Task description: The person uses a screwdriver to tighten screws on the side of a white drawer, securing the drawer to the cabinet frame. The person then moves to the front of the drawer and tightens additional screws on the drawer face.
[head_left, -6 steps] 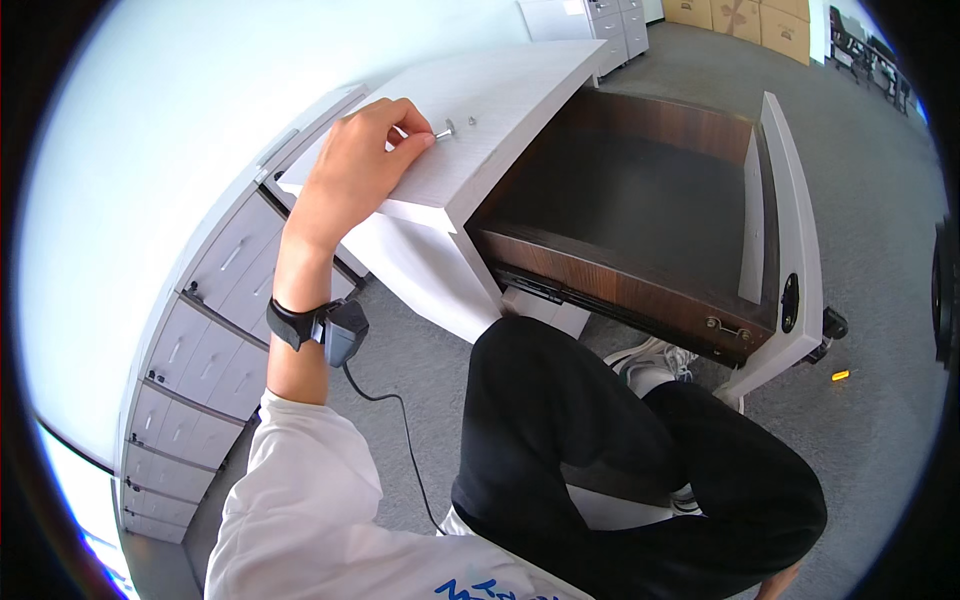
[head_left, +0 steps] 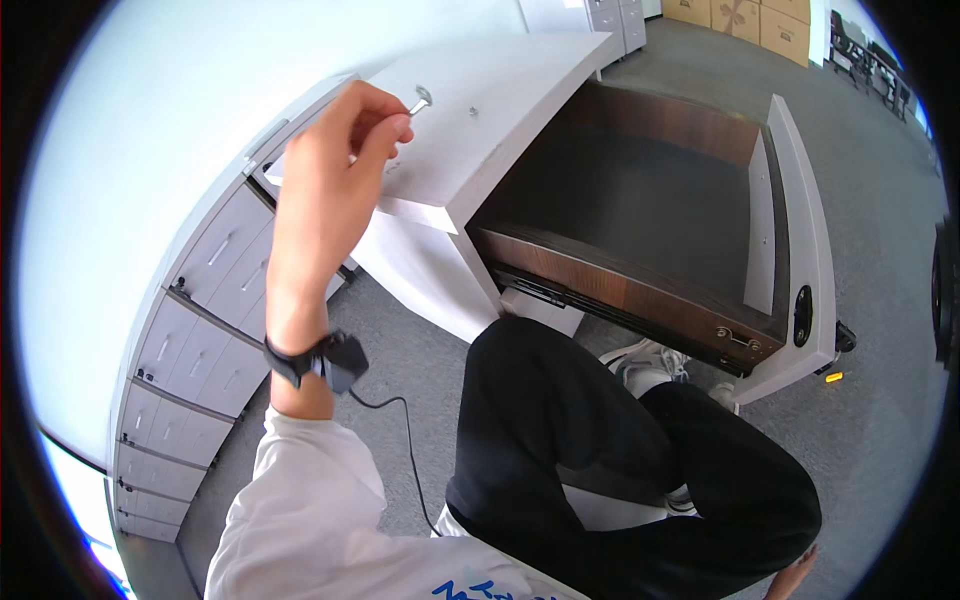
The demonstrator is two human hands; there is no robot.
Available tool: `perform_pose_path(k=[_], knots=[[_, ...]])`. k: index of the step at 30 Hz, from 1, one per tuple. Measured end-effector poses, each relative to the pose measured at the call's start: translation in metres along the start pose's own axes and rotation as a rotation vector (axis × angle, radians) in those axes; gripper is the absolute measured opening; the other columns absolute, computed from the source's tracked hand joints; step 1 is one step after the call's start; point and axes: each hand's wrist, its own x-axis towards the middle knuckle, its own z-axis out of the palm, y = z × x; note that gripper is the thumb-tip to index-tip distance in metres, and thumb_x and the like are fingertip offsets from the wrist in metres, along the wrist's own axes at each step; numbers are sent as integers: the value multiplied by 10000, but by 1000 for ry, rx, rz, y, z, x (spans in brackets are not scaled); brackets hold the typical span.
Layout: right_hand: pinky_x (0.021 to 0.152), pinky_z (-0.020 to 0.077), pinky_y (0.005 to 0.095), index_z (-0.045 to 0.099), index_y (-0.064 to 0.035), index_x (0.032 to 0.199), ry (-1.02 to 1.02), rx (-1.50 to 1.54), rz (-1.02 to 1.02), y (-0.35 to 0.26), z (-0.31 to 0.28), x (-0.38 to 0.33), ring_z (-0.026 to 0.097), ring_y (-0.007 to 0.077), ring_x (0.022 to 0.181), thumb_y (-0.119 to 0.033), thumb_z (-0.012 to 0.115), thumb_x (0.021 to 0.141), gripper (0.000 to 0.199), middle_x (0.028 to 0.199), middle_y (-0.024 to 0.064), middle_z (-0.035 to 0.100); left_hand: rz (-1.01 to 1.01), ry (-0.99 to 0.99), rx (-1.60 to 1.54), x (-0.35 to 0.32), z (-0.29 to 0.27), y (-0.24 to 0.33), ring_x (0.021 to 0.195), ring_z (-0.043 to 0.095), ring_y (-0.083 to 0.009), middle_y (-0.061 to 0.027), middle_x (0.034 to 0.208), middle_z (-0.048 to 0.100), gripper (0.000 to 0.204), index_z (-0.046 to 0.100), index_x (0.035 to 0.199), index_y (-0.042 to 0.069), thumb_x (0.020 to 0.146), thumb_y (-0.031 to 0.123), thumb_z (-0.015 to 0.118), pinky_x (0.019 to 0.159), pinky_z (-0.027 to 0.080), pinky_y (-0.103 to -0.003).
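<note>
Above the pale wood-grain cabinet top [head_left: 460, 85], my left hand [head_left: 335, 175] pinches a small silver bolt-like piece [head_left: 421, 102] with a wide head between thumb and fingertips. A second tiny metal part [head_left: 474, 111] lies on the top to its right. The cabinet's drawer [head_left: 625, 280] is pulled out to the right, with dark wood-look sides and a pale front [head_left: 803, 240]. A metal fitting [head_left: 738, 338] sits on its near side. At the lower right edge, part of my right hand [head_left: 792, 575] shows beside my leg; its fingers are mostly hidden.
My bent legs [head_left: 560, 420] are close to the drawer's near side. A cable [head_left: 408, 440] runs from the device on my left wrist [head_left: 340, 360]. Drawer cabinets [head_left: 205, 270] line the wall at left. A yellow piece [head_left: 834, 378] lies on the floor; cardboard boxes [head_left: 735, 22] stand far back.
My left hand has lifted off the cabinet top and moved up and left, carrying the bolt-like piece. The tiny part stays on the top.
</note>
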Motion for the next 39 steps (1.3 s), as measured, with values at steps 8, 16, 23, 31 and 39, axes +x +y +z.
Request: perform_pose_path(k=[8, 16, 23, 31, 39], knots=[[1178, 343, 426, 450, -38, 1525, 271, 372, -450, -189, -159, -44, 420, 265, 1458, -115, 512, 1052, 484, 1553, 144, 477, 477, -275, -445, -66, 33, 78, 774, 602, -197, -121, 895, 668, 159, 644, 994, -35, 850, -87, 688, 697, 472, -290], [1097, 430, 478, 570, -30, 1404, 270, 474, -728, -360, -208, -103, 511, 339, 1385, -125, 535, 972, 444, 1452, 210, 552, 464, -351, -647, -54, 108, 109, 751, 603, -167, -66, 850, 654, 103, 680, 941, -6, 870, -80, 686, 676, 483, -275], [1039, 469, 430, 607, 25, 1325, 58, 645, -985, -440, -192, -109, 568, 329, 1298, -18, 567, 856, 473, 1362, 230, 605, 397, -370, -675, -49, 137, 119, 772, 556, -146, -19, 825, 656, 45, 685, 934, 29, 901, 0, 696, 701, 450, -288], [1005, 488, 381, 631, 64, 1242, -142, 930, -1012, -491, -181, -105, 636, 274, 1141, 129, 552, 780, 472, 1217, 191, 659, 225, -467, -817, -48, 137, 136, 759, 559, -140, -30, 804, 649, 17, 685, 939, 16, 922, 15, 689, 701, 443, -274], [946, 508, 335, 626, 80, 1227, -86, 988, -1006, -498, -164, -107, 658, 227, 1021, 183, 563, 769, 473, 1123, 167, 671, 223, -475, -860, -52, 146, 134, 766, 610, -148, -53, 826, 689, 76, 702, 956, 6, 895, -33, 679, 720, 479, -275]])
